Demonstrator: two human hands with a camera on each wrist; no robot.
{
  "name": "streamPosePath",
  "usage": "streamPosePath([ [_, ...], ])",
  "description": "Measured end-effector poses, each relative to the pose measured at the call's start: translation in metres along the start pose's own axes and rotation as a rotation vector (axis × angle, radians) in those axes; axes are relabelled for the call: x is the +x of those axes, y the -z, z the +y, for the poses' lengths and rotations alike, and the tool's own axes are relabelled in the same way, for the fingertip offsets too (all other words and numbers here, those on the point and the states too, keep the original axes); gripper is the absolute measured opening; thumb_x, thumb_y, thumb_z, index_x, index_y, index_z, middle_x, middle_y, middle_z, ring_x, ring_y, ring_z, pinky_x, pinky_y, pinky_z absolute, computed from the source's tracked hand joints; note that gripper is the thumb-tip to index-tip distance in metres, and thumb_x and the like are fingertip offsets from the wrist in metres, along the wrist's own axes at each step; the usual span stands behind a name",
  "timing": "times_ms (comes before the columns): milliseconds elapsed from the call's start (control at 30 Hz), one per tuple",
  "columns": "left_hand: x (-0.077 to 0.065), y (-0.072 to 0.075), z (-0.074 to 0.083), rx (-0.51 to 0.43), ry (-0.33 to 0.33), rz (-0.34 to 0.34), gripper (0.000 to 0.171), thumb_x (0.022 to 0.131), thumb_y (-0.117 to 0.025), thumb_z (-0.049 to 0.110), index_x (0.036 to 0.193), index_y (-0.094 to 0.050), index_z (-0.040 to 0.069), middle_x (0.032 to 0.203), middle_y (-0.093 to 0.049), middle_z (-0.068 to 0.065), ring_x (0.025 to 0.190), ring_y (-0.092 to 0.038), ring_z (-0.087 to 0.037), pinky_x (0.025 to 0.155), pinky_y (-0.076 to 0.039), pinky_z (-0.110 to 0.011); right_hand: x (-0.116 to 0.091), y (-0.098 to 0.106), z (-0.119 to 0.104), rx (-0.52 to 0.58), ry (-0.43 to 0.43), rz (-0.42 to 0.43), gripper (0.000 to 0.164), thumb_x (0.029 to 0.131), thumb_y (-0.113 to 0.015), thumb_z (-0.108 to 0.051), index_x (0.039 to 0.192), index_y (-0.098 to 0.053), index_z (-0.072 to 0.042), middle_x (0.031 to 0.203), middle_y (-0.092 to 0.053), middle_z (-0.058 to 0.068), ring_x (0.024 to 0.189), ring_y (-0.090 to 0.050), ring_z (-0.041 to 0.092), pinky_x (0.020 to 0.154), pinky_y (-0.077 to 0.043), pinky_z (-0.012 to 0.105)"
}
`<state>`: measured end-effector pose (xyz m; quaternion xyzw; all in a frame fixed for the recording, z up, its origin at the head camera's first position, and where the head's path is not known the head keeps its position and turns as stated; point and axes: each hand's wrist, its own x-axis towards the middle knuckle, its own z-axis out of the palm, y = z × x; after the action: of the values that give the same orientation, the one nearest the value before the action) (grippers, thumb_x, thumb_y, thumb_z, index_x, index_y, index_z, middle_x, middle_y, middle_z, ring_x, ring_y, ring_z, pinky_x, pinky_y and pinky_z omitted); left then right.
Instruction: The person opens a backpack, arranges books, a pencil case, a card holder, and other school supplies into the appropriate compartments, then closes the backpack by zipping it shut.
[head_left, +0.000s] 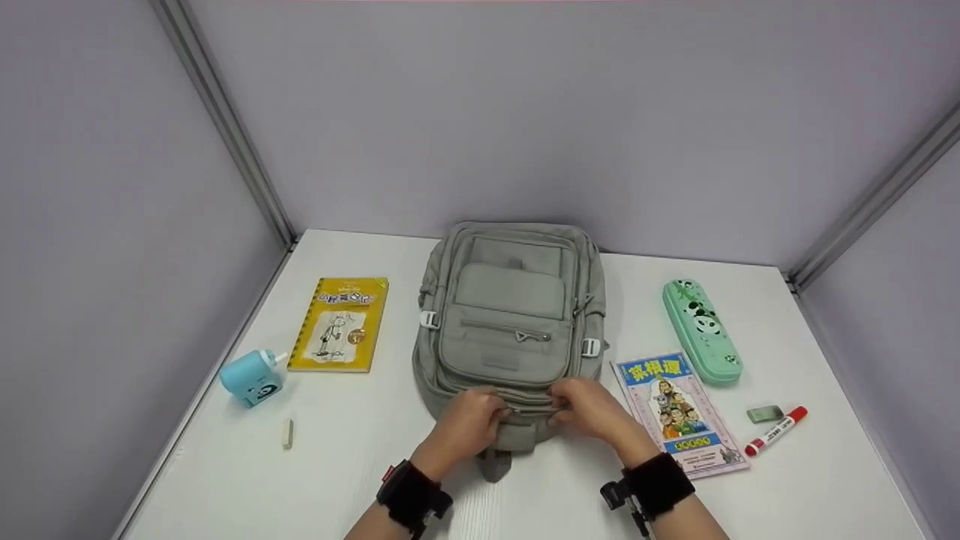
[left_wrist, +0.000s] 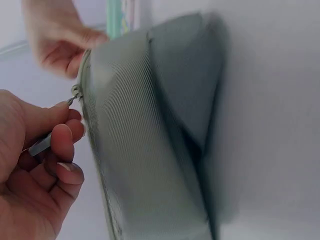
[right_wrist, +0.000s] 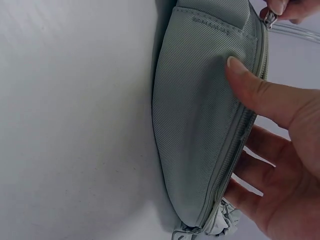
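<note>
A grey backpack (head_left: 506, 300) lies on its back on the white table, its top end toward me. At that end, my left hand (head_left: 471, 421) pinches a zipper pull (left_wrist: 40, 145) between thumb and fingers. The metal slider (left_wrist: 76, 91) sits on the zipper along the bag's edge. My right hand (head_left: 592, 409) holds the same edge farther right. Its thumb (right_wrist: 247, 82) presses the fabric panel, while the other fingers go behind the zipper (right_wrist: 235, 132). The zipper's teeth look meshed along the stretch beside my right hand.
Left of the bag lie a yellow book (head_left: 339, 325), a blue panda-printed container (head_left: 253, 377) and a small whitish block (head_left: 288, 433). On the right are a green pencil case (head_left: 702, 331), a comic-style booklet (head_left: 681, 416), a small green piece (head_left: 765, 414) and a red marker (head_left: 776, 431).
</note>
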<state>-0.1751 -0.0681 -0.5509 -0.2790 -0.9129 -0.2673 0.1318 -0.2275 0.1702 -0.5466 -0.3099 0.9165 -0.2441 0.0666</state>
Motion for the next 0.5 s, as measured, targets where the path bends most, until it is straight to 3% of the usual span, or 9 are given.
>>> streamPosePath([
  [267, -0.005, 0.018, -0.018, -0.061, 0.100, -0.091, 0.009, 0.088, -0.072, 0.007, 0.080, -0.076, 0.007, 0.072, -0.058, 0.005, 0.067, -0.058, -0.011, 0.063, -0.050, -0.029, -0.007, 0.005, 0.006, 0.044, -0.046, -0.025, 0.031, 0.074, -0.084, -0.014, 0.067, -0.055, -0.018, 0.066, -0.049, -0.012, 0.060, -0.046, 0.008, 0.056, -0.041, 0.029],
  [500, -0.003, 0.019, -0.020, -0.069, 0.140, -0.136, 0.008, 0.090, -0.070, 0.008, 0.084, -0.075, 0.008, 0.076, -0.064, 0.005, 0.069, -0.058, -0.010, 0.065, -0.050, -0.030, -0.008, 0.010, -0.006, -0.040, -0.038, -0.056, 0.021, 0.075, -0.085, -0.018, 0.078, -0.065, -0.012, 0.078, -0.057, -0.006, 0.071, -0.052, 0.014, 0.065, -0.046, 0.035],
])
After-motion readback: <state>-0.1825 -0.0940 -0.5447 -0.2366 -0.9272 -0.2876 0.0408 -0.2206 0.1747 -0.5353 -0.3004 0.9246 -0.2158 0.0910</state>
